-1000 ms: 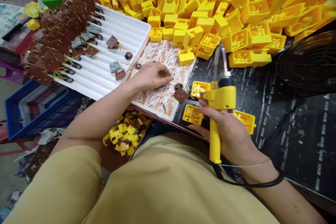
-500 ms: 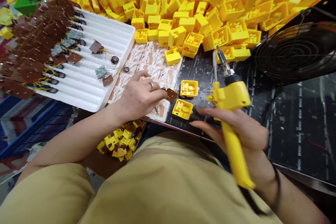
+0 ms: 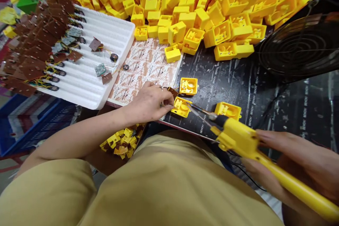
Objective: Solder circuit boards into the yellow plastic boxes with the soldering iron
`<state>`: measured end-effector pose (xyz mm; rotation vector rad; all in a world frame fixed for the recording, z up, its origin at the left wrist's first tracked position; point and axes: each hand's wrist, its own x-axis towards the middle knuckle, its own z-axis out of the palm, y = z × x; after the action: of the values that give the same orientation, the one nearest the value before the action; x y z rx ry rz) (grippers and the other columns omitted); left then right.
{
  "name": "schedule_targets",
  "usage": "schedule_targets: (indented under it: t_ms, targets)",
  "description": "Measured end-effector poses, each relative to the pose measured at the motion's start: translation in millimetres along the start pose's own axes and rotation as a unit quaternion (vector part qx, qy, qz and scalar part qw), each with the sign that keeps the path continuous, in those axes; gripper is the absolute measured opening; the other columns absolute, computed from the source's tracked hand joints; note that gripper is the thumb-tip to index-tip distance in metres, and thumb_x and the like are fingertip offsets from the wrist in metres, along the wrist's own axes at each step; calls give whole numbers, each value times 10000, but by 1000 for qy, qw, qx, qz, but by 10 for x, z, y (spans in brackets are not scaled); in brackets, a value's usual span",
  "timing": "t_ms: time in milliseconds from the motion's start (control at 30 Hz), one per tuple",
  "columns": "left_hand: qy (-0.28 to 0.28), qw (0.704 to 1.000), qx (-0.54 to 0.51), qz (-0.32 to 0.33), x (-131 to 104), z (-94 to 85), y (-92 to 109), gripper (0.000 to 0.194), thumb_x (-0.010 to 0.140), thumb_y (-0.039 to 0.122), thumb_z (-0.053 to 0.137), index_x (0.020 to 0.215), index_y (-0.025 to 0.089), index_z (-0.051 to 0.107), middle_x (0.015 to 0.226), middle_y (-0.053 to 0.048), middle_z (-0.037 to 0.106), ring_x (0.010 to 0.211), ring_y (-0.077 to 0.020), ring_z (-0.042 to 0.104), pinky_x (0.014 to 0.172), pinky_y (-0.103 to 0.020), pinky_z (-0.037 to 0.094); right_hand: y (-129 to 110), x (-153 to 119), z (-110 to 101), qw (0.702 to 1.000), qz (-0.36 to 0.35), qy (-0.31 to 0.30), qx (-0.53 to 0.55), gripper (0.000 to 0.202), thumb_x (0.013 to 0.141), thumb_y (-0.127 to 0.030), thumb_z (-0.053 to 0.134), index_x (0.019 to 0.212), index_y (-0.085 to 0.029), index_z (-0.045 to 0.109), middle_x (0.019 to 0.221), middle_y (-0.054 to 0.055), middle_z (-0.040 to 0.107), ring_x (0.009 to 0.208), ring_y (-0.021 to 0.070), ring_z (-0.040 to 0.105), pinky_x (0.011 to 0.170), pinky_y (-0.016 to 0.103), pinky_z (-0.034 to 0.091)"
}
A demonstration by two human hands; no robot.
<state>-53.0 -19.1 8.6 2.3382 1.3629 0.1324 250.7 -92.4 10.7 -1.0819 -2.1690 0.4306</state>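
Pinching: left hand (image 3: 150, 102), mid-frame, thumb and fingertip together on what looks like a thin wire (image 3: 166, 106), left side of the yellow casing (image 3: 181, 107)
Gripping: right hand (image 3: 304, 162), lower right, wrapped round a yellow soldering gun (image 3: 239, 137); tip's at the casing's right side, can't tell if touching
Hard to see: handle runs off the right edge, kinda blurry; brown circuit board (image 3: 173, 91) partly behind left fingers
Writing: black mat (image 3: 206, 65) repeats something like "BENCH"

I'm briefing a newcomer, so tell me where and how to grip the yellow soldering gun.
Probably by the long handle of the soldering gun, from the right, like the right hand: the handle slants rightward, and the metal tip points left.
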Motion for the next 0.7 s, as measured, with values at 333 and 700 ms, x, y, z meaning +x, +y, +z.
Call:
schedule_targets:
  t_ms: [333, 700]
  targets:
    - [-31, 996, 74, 41, 98, -93, 59, 108, 796, 209, 604, 759, 195, 705, 822, -5, 738, 797, -183, 616, 821, -358, 348, -87, 208, 194, 996, -87, -9, 24, 88, 930, -287, 620, 890, -219, 579, 753, 4, 667, 645, 113, 659, 581, 205, 571]
    - [-42, 994, 88, 46, 147, -103, 51, 120, 786, 257, 626, 733, 212, 723, 808, -33, 692, 821, -204, 584, 787, -355, 339, 21, 339, 11, 987, -156, -32, -9, 154, 849, -185, 722, 936, -192, 596, 797, 21, 679, 707, 100, 658, 652, 192, 572]
